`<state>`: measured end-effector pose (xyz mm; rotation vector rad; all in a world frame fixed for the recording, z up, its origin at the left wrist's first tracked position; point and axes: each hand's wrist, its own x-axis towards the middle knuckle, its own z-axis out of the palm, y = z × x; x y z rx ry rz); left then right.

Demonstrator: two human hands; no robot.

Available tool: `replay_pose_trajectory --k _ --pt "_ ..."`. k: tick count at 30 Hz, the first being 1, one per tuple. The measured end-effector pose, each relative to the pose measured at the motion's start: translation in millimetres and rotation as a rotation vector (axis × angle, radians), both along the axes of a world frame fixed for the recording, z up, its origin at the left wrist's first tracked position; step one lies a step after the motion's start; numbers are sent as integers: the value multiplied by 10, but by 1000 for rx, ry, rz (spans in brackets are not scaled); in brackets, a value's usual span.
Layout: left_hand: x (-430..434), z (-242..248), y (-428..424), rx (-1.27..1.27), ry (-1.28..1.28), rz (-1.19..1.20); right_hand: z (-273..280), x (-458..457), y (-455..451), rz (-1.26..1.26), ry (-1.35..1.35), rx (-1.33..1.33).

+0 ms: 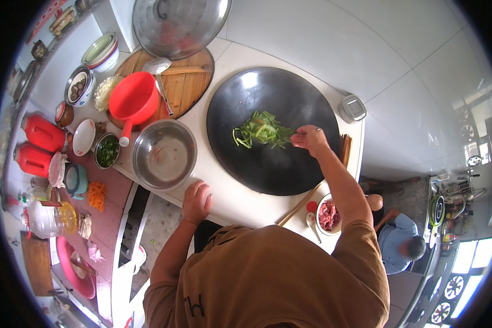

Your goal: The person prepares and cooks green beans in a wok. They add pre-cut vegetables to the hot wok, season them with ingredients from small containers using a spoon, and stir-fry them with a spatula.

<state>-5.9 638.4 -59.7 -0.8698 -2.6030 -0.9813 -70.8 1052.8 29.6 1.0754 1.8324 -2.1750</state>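
A large black wok [246, 168] is set in the white tiled counter, with cut green vegetables [262, 130] heaped in its middle. Over the wok's right side, my right hand [311, 138] is closed beside the greens; a small metal tip shows at it, seemingly the handle of a utensil otherwise hidden. My left hand [197, 201] rests on the counter's near edge, holding nothing, just below a steel basin [164, 156] of cloudy water. Near my right forearm are a bowl of sliced raw meat [329, 215], a white spoon [313, 225] and wooden chopsticks [299, 206].
Left of the wok, a red plastic dipper [134, 96] and a metal ladle [158, 67] lie on a round wooden lid [188, 88]. A big metal lid [180, 24] stands behind. Chopped greens [107, 151] and orange strips [96, 196] are farther left. Another person [397, 242] is at the right.
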Motion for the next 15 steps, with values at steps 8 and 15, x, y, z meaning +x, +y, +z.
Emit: replay_pose_trajectory --k 8,15 --pt "22 -34 -15 -18 2 19 669 175 351 332 -266 424" --pt "-17 11 16 10 1 1 -278 -271 -114 77 67 284"
